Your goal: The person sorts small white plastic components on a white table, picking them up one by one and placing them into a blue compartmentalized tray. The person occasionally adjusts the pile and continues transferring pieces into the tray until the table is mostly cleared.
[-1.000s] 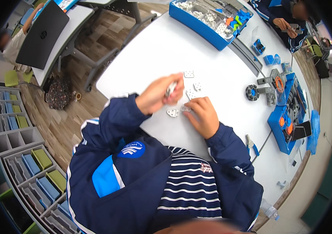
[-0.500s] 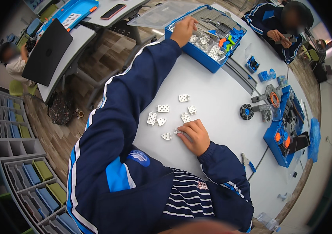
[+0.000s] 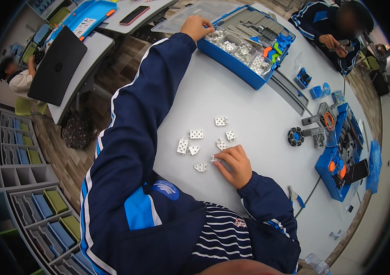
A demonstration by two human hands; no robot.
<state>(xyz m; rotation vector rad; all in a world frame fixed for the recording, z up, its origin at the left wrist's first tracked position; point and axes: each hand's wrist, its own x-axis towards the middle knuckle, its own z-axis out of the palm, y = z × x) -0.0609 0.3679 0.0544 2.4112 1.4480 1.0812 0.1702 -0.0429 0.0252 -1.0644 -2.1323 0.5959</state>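
White piece in pinch of right hand

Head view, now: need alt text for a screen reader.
A person's left hand is at the left edge of an open blue parts box while the right hand pinches a small white piece on a white table. Other white perforated pieces lie nearby. To the right are a black wheel, a blue-handled tool and a second blue box.
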